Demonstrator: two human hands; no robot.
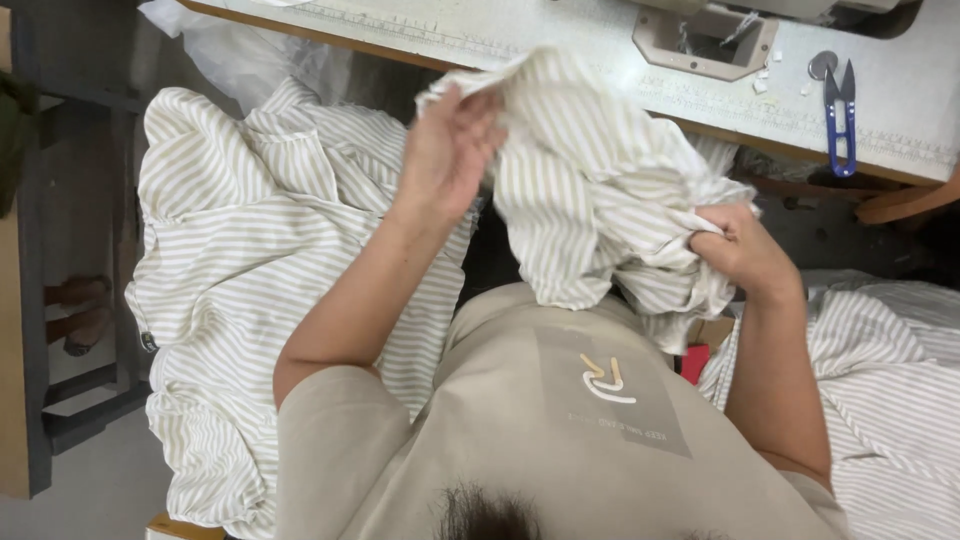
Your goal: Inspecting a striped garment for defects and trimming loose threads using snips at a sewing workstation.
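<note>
Striped cloth (pixel 590 180), which I hold bunched above my lap, just before the table (pixel 560 45). My left hand (pixel 450 150) pinches its upper edge; my right hand (pixel 740 250) is fisted on its lower folds. Blue snips (pixel 840 115) lie on the table.

The fingertips of the left hand (pixel 450 150) are tucked under a fold of the striped cloth (pixel 590 180), so its grip there cannot be made out. The right hand (pixel 742 255) has its fingers buried in the bunched cloth; only the knuckles show. The bench (pixel 560 40) is cut off by the top edge, and the metal plate (pixel 705 40) set in it runs out of view there too. The pile of striped fabric (pixel 900 400) on the right is cut by the right edge. Blue snips (pixel 840 115) lie whole, but their blade tips are too small to tell.
</note>
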